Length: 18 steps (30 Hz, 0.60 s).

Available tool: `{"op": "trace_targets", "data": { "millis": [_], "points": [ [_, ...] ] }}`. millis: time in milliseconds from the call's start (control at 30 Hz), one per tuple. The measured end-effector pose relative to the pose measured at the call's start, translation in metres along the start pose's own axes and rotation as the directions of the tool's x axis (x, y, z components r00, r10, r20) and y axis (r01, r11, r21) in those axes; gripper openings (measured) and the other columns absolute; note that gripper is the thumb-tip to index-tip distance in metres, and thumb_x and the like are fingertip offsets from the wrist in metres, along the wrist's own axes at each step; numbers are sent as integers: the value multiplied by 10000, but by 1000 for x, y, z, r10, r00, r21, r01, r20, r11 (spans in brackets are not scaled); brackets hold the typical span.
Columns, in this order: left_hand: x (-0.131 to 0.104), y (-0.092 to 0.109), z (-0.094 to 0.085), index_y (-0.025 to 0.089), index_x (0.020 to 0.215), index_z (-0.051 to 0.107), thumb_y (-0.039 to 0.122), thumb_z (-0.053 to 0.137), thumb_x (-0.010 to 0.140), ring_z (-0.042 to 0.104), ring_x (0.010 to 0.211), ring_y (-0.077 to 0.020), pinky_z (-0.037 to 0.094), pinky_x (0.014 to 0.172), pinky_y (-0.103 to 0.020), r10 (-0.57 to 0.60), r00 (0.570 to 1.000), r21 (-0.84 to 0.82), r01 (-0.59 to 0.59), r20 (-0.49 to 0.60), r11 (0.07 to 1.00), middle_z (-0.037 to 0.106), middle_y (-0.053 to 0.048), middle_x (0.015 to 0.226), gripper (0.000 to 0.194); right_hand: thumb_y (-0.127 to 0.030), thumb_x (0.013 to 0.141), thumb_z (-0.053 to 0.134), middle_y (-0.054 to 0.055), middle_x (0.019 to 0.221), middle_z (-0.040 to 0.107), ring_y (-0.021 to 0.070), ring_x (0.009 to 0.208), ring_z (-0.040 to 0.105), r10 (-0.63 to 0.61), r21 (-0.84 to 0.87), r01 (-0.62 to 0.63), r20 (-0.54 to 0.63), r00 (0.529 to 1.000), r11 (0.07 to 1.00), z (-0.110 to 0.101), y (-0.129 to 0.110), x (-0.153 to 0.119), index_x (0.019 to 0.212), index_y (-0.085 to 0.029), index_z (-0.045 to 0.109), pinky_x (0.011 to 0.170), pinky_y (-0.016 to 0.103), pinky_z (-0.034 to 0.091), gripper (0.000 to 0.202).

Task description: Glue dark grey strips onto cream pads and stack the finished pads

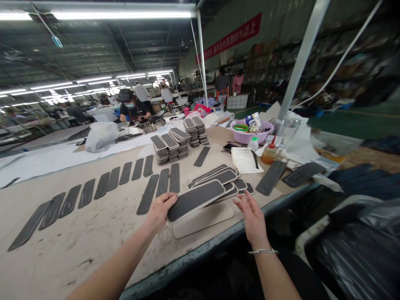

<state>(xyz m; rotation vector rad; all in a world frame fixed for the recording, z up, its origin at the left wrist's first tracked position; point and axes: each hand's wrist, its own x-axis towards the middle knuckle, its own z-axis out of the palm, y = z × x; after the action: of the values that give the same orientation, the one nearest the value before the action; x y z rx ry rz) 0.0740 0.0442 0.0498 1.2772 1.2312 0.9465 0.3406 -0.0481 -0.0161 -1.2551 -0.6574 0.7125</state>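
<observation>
My left hand (163, 208) pinches the left end of a dark oblong pad with a pale border (200, 199), which is raised and tilted over the table. Beneath it lies a beige oblong piece (204, 221) on the tabletop. Just right of these, my right hand (251, 212) hovers near the table's front edge, fingers apart, holding nothing. Behind the held pad spreads a loose overlapping pile of similar bordered pads (218, 176). Plain dark strips (162, 183) lie to the left of that pile.
A long row of dark strips (86, 193) runs along the left of the table (103, 237). Neat stacks of pads (173, 150) stand farther back. At right are a notebook (245, 160), a red-capped glue bottle (268, 154) and a purple basin (251, 136). A co-worker (134, 109) sits across.
</observation>
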Motion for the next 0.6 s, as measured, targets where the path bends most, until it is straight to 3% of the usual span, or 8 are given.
{"op": "trace_targets", "data": {
  "millis": [67,133,233,333,400,467,600],
  "points": [
    [34,15,19,128,888,637,552,695,602,586,639,-140,448,599,-238,60,998,-1,-60,-7,998,653,-35,733,514,-472,804,524,114,1122,602,209,923,618,-58,-158,58,4,998,986,-3,4,4,1271,-154,472,883,411,468,567],
    [66,21,40,109,940,638,584,640,650,600,667,-152,459,628,-253,89,996,44,-89,11,995,665,-61,769,556,-442,816,510,133,1119,603,232,989,583,-176,-420,202,100,979,885,-3,11,4,1230,-135,511,910,425,448,516],
    [94,16,66,68,939,647,585,518,761,613,697,-181,463,660,-290,127,992,175,-127,13,976,669,-104,765,562,-376,832,488,148,1179,571,265,1107,500,-270,-686,464,378,885,560,1,25,-3,1228,-132,521,952,441,412,466],
    [90,-1,71,83,942,662,481,541,797,614,818,-211,447,760,-319,224,974,363,-204,-12,909,676,-134,871,440,-335,833,477,165,1214,551,295,1141,465,-255,-770,567,508,823,294,4,42,-11,1202,-112,544,949,448,405,436],
    [75,-14,59,111,946,676,384,579,794,607,874,-214,433,814,-318,291,957,493,-257,8,831,671,-131,940,327,-360,827,480,182,1210,552,312,1130,467,-282,-771,604,544,790,205,2,54,-12,1179,-83,559,944,451,405,455],
    [57,-26,36,148,923,690,318,594,786,596,912,-209,421,855,-311,333,942,614,-286,40,735,668,-106,952,238,-403,814,492,171,1188,571,313,1098,487,-307,-725,667,604,736,173,1,64,-10,1162,-81,571,930,447,414,480],
    [20,-43,-41,171,940,681,292,516,835,547,985,-222,379,927,-353,347,937,813,-227,32,537,633,-95,990,229,-437,808,491,129,1174,597,292,1048,532,-359,-617,773,694,624,149,7,75,-9,1137,-117,599,887,427,443,471]
  ]
}}
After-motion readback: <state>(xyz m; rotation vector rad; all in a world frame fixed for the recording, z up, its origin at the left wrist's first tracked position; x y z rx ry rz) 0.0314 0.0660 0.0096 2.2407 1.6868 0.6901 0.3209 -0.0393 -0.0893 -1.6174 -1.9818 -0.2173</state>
